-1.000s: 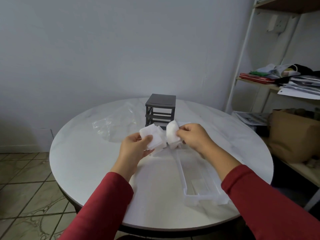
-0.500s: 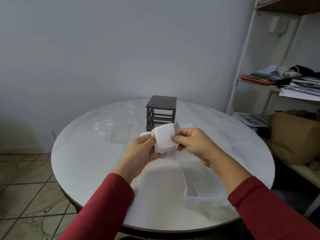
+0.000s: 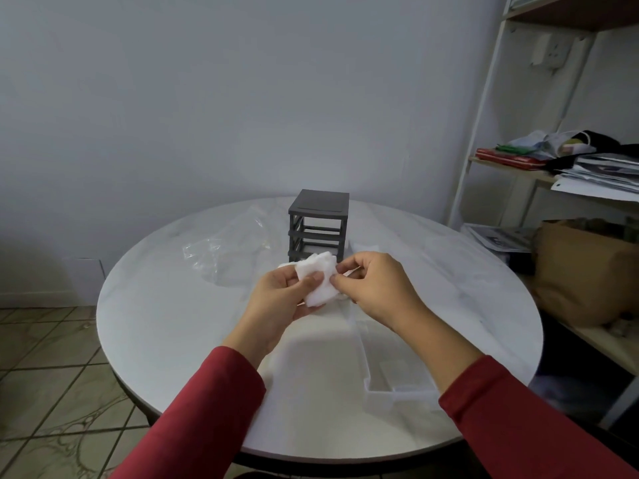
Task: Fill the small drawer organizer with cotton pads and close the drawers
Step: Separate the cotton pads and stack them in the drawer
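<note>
One bunch of white cotton pads [image 3: 320, 280] is held up just in front of the dark drawer organizer [image 3: 320, 219]. The left hand [image 3: 276, 304] grips it, thumb on top. The right hand [image 3: 375, 288] pinches its edge. A clear drawer [image 3: 397, 395] lies on the round table [image 3: 155, 305].
</note>
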